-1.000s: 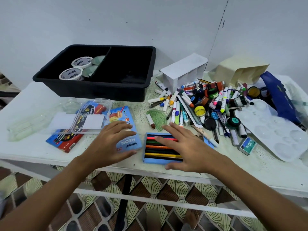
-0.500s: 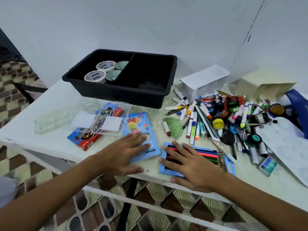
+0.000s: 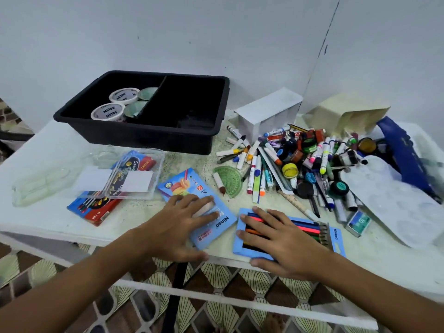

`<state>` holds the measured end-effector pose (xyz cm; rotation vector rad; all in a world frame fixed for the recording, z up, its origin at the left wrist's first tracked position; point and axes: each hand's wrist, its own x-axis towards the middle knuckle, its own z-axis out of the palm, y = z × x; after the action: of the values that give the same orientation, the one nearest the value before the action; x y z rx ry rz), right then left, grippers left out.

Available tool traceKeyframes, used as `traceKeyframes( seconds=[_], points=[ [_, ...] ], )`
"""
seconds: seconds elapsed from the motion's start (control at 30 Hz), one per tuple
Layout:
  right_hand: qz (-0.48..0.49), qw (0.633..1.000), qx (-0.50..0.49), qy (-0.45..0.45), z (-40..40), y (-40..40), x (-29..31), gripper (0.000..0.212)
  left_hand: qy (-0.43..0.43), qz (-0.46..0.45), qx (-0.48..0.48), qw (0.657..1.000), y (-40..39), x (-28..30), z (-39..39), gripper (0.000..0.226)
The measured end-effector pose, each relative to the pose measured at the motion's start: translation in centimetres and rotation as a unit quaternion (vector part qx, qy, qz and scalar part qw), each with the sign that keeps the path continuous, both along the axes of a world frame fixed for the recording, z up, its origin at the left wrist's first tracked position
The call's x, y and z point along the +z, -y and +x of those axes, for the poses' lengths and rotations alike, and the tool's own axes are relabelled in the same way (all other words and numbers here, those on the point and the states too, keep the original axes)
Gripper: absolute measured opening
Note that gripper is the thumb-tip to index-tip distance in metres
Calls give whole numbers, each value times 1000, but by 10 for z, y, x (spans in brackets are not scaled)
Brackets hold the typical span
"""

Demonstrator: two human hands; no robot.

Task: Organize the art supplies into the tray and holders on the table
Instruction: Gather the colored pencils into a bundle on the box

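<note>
Head view: two bare hands are laid flat on the near edge of the surface. The left hand is spread, fingers straight, pressing on the blue Ninso pencil box sleeve; nothing is gripped. The right hand is likewise flat, fingers straight, resting on the open pencil tray, whose coloured pencils show just beyond the fingertips.

Both cardboard pieces are judged light, thin and easily bent; the loose pencils would probably roll out if the tray were tipped. A hold by the long side edges, kept level, seems advisable, with the sleeve slid over the tray before lifting.

The black divided bin stands well beyond the fingers, tape rolls lying in its left compartment. The heap of markers lies beyond and to the right of the right hand.
</note>
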<state>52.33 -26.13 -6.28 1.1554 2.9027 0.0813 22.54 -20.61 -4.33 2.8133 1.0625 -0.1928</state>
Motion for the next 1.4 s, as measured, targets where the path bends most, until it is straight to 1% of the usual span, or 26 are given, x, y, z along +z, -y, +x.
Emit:
traceKeyframes(
  seconds=[0.2, 0.3, 0.4, 0.53, 0.67, 0.83, 1.0, 1.13, 1.3, 1.4],
  points=[
    [-4, 1000, -3, 10, 22, 4, 2, 63, -16, -33, -72, 997, -25, 11, 18, 97],
    [-4, 1000, 0, 14, 24, 3, 4, 63, -45, -43, -119, 991, -37, 15, 29, 99],
    [-4, 1000, 5, 5, 24, 1, 4, 61, -73, -75, -115, 988, -43, 21, 39, 102],
    [5, 1000, 9, -10, 25, 1, 4, 58, -13, -61, -92, 994, -50, 25, 45, 105],
    [21, 1000, 12, -18, 24, 1, 3, 55, 18, -62, -63, 996, -50, 24, 45, 108],
    [33, 998, 0, -50, 18, -4, 6, 52, 62, -37, -73, 995, -49, 18, 43, 109],
    [34, 997, 19, -59, 11, -7, 8, 50, 90, -9, -81, 993, -45, 17, 44, 107],
    [17, 997, 4, -75, 7, -11, 8, 48, 95, 20, -89, 991, -41, 10, 45, 102],
    [-14, 994, -21, -110, 0, -11, 11, 47, 118, 50, -67, 989, -34, 0, 46, 99],
    [-58, 988, -78, -119, -7, -10, 22, 58, 123, 72, -53, 988, -30, -6, 48, 98]
  ],
)
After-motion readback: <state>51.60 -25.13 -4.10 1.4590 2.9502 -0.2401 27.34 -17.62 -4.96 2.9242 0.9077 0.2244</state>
